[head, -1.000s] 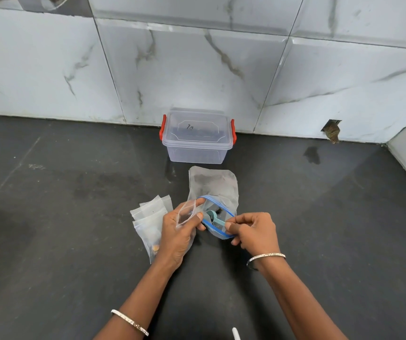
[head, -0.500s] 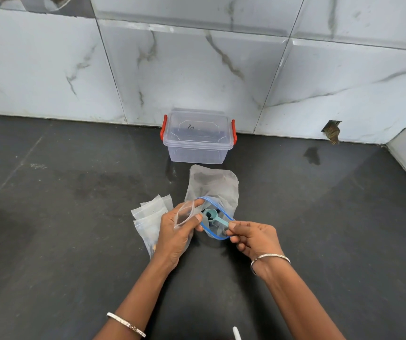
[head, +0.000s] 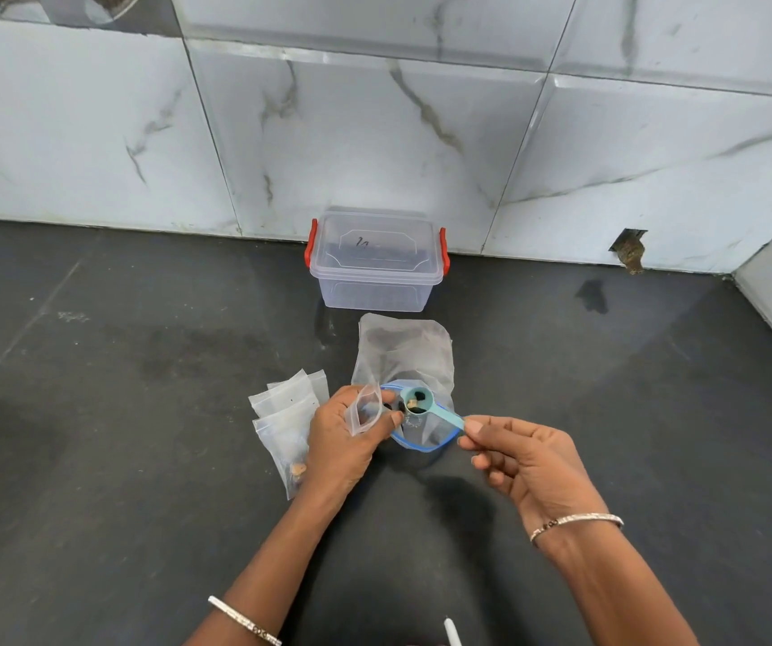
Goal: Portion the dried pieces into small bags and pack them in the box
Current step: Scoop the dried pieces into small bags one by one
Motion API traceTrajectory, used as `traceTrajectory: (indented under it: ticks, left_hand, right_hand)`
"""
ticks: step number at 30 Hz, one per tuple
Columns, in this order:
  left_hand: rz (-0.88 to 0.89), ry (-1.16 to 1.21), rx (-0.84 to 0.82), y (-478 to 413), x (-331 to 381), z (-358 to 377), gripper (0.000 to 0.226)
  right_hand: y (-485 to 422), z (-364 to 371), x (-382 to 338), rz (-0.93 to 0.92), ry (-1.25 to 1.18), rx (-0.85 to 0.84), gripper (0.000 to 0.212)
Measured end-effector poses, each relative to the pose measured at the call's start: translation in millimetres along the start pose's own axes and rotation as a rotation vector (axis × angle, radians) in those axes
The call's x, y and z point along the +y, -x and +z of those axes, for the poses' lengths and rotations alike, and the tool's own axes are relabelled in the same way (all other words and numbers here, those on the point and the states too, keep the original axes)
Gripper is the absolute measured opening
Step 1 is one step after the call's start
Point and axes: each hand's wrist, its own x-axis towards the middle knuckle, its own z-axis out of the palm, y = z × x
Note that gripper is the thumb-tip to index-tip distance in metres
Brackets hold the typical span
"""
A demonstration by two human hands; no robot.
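We see dried pieces (head: 414, 399) sitting in the teal scoop (head: 426, 405), pinched at handle end by R hand (head: 531, 463), over the blue-rimmed big bag (head: 410, 366) at mid countertop (head: 95, 412). L hand (head: 344, 440) closed on a small bag (head: 365, 407), mouth beside scoop. Filled small bags (head: 288, 421) lie just left. Lidded box (head: 376, 258) w/ red clips at back edge, against the wall.

a: lighting?
b: bright, even, diffuse. soft sheen on the wall tiles (head: 375, 132), pale glare patches on the dark counter (head: 95, 459).
a: shadows?
b: one soft dark patch on the counter just below the right hand (head: 528, 463).
a: sharpness?
b: centre crisp. tile seams bow toward the edges, wide-angle distortion; corners slightly soft.
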Motion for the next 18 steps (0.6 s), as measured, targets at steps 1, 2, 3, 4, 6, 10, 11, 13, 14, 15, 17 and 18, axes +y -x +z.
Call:
traceTrajectory:
  ticks: [1,2,3,4,6,10,11,13,14,15,17,18]
  left_hand:
    - [-0.004,-0.014,0.007,0.6,0.9,0.5,0.019]
    - [-0.003,-0.031,0.014,1.0,1.6,0.7,0.021]
    - [-0.001,-0.05,0.016,1.3,2.0,1.2,0.022]
    - [0.001,-0.071,0.014,1.6,2.2,1.4,0.025]
    - [0.002,-0.092,0.002,2.8,2.9,1.0,0.033]
    - [0.019,-0.054,-0.016,2.7,3.3,-0.6,0.038]
    - [0.024,-0.047,-0.019,3.2,4.8,-0.9,0.038]
    - [0.028,-0.045,-0.021,3.5,5.3,-0.4,0.039]
    - [0.026,-0.052,-0.02,3.7,5.5,0.0,0.04]
    - [0.022,-0.061,-0.017,3.7,5.1,0.3,0.04]
    - [0.006,-0.084,-0.006,4.1,5.0,0.6,0.035]
    - [-0.002,-0.092,-0.002,4.1,4.9,0.8,0.032]
  right_hand:
    - [4.6,1.8,-3.8,-0.041,0.02,-0.014,0.008]
    - [8.1,4.3,-7.1,-0.09,0.045,-0.026,0.008]
    - [11.2,7.6,-9.8,-0.144,0.077,-0.036,0.008]
    - [13.4,11.6,-11.4,-0.2,0.116,-0.046,0.007]
    - [15.7,21.1,-10.5,-0.302,0.212,-0.058,0.006]
    - [16.3,37.7,2.2,-0.496,0.492,-0.021,0.006]
    - [15.9,40.6,6.8,-0.555,0.571,-0.015,0.008]
    - [15.2,43.4,15.5,-0.684,0.711,-0.003,0.012]
    - [14.4,43.4,18.9,-0.755,0.767,0.012,0.013]
    - [13.0,42.8,21.3,-0.835,0.822,0.036,0.014]
    - [10.5,41.7,24.1,-0.983,0.93,0.075,0.018]
    - [9.9,41.1,25.1,-1.028,0.96,0.085,0.02]
